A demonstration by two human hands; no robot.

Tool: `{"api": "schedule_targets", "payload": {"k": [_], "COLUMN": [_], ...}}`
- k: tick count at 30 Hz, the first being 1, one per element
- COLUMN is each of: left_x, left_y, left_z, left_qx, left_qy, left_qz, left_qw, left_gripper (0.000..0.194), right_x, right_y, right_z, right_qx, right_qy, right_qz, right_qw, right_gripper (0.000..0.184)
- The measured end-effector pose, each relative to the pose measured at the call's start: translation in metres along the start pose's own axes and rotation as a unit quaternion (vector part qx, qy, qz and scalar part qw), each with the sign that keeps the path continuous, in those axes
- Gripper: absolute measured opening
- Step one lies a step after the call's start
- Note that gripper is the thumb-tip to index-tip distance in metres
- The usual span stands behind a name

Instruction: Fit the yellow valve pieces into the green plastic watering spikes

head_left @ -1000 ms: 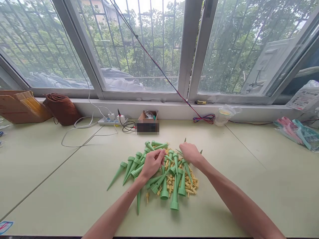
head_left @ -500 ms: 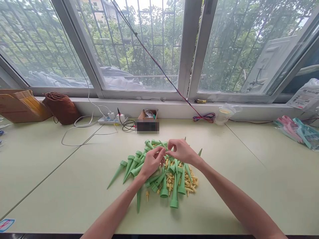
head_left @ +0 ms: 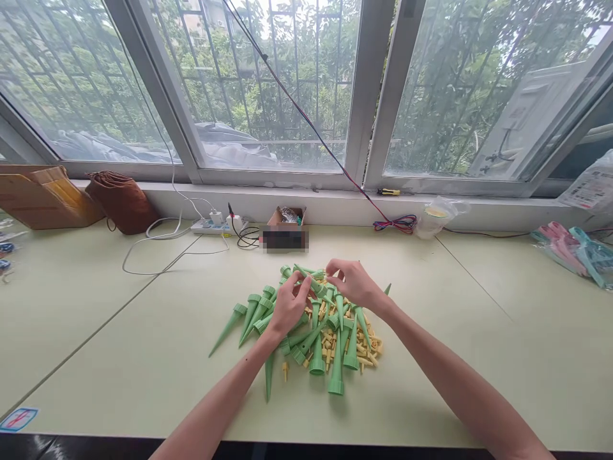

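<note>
My left hand (head_left: 289, 305) is closed on a green watering spike (head_left: 313, 285), held tilted above the pile with its narrow tip toward the upper left. To its right, my right hand (head_left: 353, 282) has its thumb and fingers pinched together near the held spike's wide end; what they grip is too small to make out. Beneath both hands lies a heap of green ribbed-cap spikes (head_left: 336, 374), pointing many ways. Small yellow plastic fittings (head_left: 328, 345) are mixed among them, mostly at the right, and one loose yellow fitting (head_left: 285, 370) lies in front.
On the pale table (head_left: 143, 345), a power strip (head_left: 207, 227) with cables, a small open box (head_left: 287, 217) and a plastic-wrapped cup (head_left: 432, 220) stand by the window. A cardboard box (head_left: 43, 198) and brown pouch (head_left: 122, 203) are left; pink and teal items (head_left: 572, 249) lie right.
My hands have moved slightly apart, my right hand drawing back to the right. The green spike in my left hand now shows more plainly. The view has shifted slightly.
</note>
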State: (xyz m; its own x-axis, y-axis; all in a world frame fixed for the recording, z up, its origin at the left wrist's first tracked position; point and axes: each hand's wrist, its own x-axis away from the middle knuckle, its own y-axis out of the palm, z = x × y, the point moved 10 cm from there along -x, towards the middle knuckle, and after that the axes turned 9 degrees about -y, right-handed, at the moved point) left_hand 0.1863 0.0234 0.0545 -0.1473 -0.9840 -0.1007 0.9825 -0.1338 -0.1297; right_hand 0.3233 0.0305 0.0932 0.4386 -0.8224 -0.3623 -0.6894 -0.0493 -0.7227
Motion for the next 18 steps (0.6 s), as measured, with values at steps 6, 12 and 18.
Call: {"api": "schedule_targets", "payload": {"k": [6, 12, 18], "left_x": [-0.001, -0.001, -0.004], "left_y": [-0.010, -0.006, -0.005], "left_z": [-0.001, -0.004, -0.013], "left_qx": [-0.003, 0.022, 0.084], "left_qy": [-0.004, -0.014, -0.051], "left_qz": [0.042, 0.022, 0.007], "left_qw": [0.999, 0.999, 0.995], "left_gripper": [0.031, 0.032, 0.033], "right_x": [0.002, 0.005, 0.007], "right_y": [0.013, 0.030, 0.035], "right_z": [0.022, 0.032, 0.041], "right_qx": [0.116, 0.152, 0.166], "right_qy": [0.059, 0.097, 0.107], "right_qz": [-0.067, -0.119, -0.139], "right_qw": [0.989, 0.976, 0.971], "right_gripper": [0.026, 0.033, 0.035]}}
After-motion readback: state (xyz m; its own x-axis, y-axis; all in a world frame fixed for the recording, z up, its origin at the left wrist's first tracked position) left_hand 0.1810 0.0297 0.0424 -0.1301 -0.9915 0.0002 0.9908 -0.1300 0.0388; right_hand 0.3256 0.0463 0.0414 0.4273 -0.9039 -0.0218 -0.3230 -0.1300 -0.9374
